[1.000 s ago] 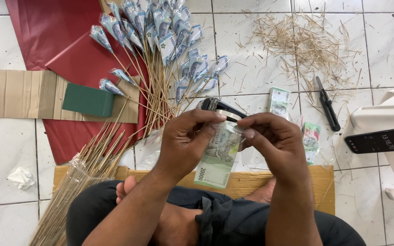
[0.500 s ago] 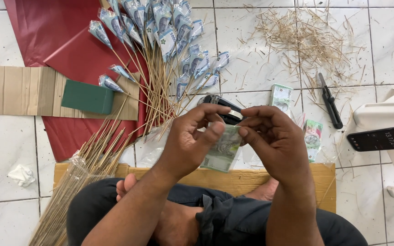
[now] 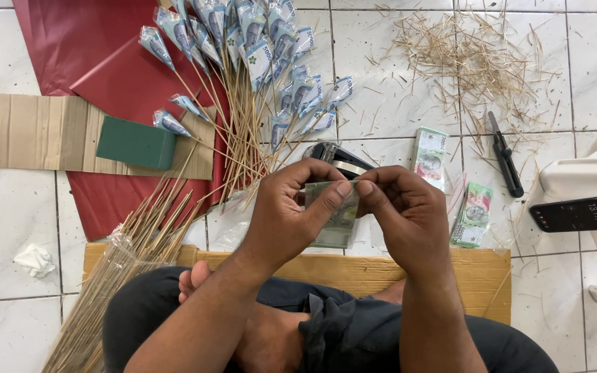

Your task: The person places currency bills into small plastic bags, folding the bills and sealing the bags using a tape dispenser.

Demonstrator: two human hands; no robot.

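Both my hands hold one green banknote [image 3: 336,220] in front of me, above my crossed legs. My left hand [image 3: 291,214] pinches its left side with thumb and fingers. My right hand [image 3: 402,214] pinches the top right corner, and the note is curled between the two. A black stapler [image 3: 340,157] lies on the floor just beyond my fingers. Further off, a fan of thin wooden sticks topped with rolled banknote cones [image 3: 257,48] rests on red paper [image 3: 84,48].
Two small stacks of banknotes [image 3: 430,157] [image 3: 472,214] lie to the right, near a black knife [image 3: 504,155] and scattered stick shavings [image 3: 471,55]. A green foam block [image 3: 136,143] sits on cardboard [image 3: 29,131]. A bundle of bare sticks [image 3: 126,262] lies at left; a phone [image 3: 580,213] rests on a white stool.
My hands have drawn closer together and the note, which hung flat and long, is now folded or curled up shorter between my fingertips.
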